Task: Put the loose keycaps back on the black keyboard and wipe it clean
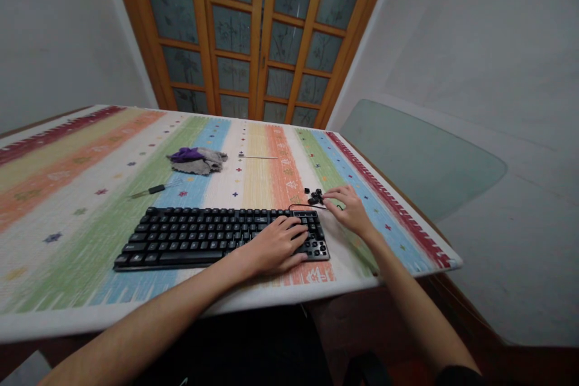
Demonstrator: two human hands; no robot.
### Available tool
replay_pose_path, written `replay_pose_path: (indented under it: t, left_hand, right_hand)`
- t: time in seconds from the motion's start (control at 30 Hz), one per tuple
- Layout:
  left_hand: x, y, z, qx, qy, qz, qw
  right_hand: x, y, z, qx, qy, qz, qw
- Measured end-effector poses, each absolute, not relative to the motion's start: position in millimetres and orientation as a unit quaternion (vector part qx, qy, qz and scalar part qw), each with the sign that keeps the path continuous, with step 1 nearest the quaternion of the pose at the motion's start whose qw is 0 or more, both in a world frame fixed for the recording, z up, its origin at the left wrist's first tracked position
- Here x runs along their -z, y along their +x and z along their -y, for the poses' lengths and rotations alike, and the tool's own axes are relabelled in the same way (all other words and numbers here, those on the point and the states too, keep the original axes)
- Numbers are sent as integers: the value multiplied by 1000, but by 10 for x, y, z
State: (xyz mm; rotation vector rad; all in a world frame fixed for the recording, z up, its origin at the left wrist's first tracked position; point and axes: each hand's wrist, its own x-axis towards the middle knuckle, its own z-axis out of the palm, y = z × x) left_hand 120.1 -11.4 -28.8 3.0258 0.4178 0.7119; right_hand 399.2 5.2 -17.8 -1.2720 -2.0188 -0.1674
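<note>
A black keyboard (181, 235) lies on the striped tablecloth. Its right end shows exposed key switches (314, 247) where keycaps are off. My left hand (278, 246) rests over that end, palm down, fingers spread across the keys and thumb along the front edge. Just beyond the keyboard's far right corner is a small pile of loose black keycaps (314, 198). My right hand (348, 208) reaches in from the right, its fingers stretched out and the tips at the pile's right side. No keycap shows clearly between those fingertips.
A grey and purple cloth (199, 160) lies crumpled behind the keyboard. Left of it is a black-handled wire tool (156, 189), and a thin rod (257, 157) lies to the right. A black cable (307, 205) curves behind the keyboard. The table's right edge (398, 202) runs near my right arm.
</note>
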Motion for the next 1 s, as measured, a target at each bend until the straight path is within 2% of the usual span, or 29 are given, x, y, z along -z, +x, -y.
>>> replay_pose_path:
  t: [0.17, 0.53, 0.77, 1.0]
  left_hand:
    - [286, 1187, 120, -228, 964, -134, 3]
    - [274, 1158, 116, -230, 965, -128, 14]
    - [254, 1162, 114, -230, 964, -130, 21]
    - [248, 1164, 105, -230, 965, -127, 22]
  right_hand:
    - [146, 4220, -460, 41, -565, 783, 258]
    - [240, 4288, -853, 14, -587, 788, 187]
    - [250, 4255, -860, 6, -585, 787, 196]
    - [34, 4235, -652, 24, -568, 780, 263]
